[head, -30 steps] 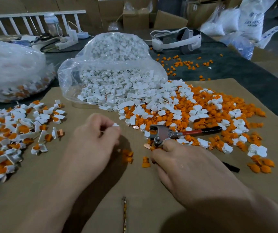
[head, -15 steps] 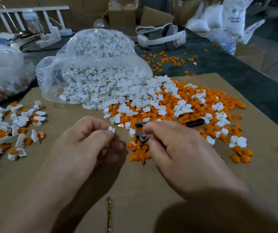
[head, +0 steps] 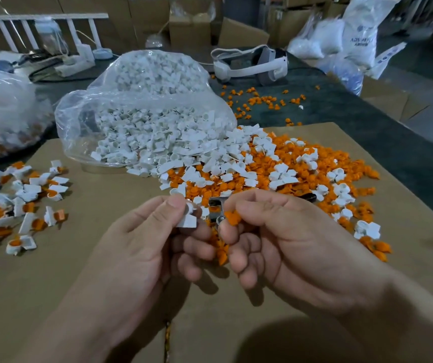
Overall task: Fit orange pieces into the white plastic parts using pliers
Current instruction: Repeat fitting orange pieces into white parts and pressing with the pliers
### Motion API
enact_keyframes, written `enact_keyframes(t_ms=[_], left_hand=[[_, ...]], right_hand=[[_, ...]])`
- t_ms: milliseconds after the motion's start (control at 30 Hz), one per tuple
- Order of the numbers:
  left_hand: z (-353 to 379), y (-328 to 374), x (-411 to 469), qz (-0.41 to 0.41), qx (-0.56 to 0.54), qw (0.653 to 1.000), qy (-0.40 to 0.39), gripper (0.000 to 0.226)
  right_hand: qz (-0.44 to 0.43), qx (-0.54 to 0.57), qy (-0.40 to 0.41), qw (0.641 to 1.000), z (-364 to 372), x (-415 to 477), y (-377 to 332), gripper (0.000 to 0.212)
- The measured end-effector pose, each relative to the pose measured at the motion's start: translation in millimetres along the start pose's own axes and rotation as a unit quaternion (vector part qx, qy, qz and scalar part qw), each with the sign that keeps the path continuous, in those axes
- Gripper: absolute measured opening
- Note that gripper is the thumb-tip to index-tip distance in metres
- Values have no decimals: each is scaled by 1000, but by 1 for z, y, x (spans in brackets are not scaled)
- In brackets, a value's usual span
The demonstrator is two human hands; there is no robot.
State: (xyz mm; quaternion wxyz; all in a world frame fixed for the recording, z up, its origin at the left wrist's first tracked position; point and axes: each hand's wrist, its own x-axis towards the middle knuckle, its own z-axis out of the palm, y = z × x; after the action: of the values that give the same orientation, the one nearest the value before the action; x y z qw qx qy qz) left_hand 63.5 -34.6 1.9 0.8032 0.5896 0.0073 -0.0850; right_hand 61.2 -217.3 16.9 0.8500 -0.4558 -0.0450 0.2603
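My left hand [head: 155, 247] pinches a small white plastic part [head: 188, 217] between thumb and fingers, raised above the cardboard. My right hand [head: 278, 239] pinches an orange piece [head: 232, 216] right beside it, a small gap between the two. The pliers [head: 216, 208] lie on the cardboard behind my fingers, mostly hidden, with a dark handle tip [head: 308, 198] poking out among the parts. A mixed pile of orange pieces [head: 307, 163] and white parts [head: 239, 153] spreads behind my hands.
A clear bag of white parts [head: 142, 111] lies open behind the pile. Fitted white-and-orange parts [head: 18, 200] lie at the left. Another full bag [head: 3, 111] is at the far left; a white headset [head: 249, 62] sits at the back. Brown cardboard [head: 105, 297] covers the table.
My right hand left the pliers area, picked an orange piece from the pile and lifted it. Both hands rose and came together. The view shifted slightly.
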Motion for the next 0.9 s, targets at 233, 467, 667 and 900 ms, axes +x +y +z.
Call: enact_keyframes(t_ms=[233, 467, 667, 900], left_hand=[[-3, -4, 4, 54, 59, 997, 17, 33], [-3, -10, 1, 147, 149, 978, 30, 30], [-3, -9, -1, 187, 185, 964, 22, 34], [-3, -10, -2, 211, 197, 957, 26, 30]], right_hand=[[5, 28, 3, 1000, -4, -3, -3, 26], [9, 50, -47, 998, 2, -3, -4, 17], [-33, 31, -34, 998, 0, -3, -2, 12], [-20, 57, -36, 998, 1, -3, -5, 12]])
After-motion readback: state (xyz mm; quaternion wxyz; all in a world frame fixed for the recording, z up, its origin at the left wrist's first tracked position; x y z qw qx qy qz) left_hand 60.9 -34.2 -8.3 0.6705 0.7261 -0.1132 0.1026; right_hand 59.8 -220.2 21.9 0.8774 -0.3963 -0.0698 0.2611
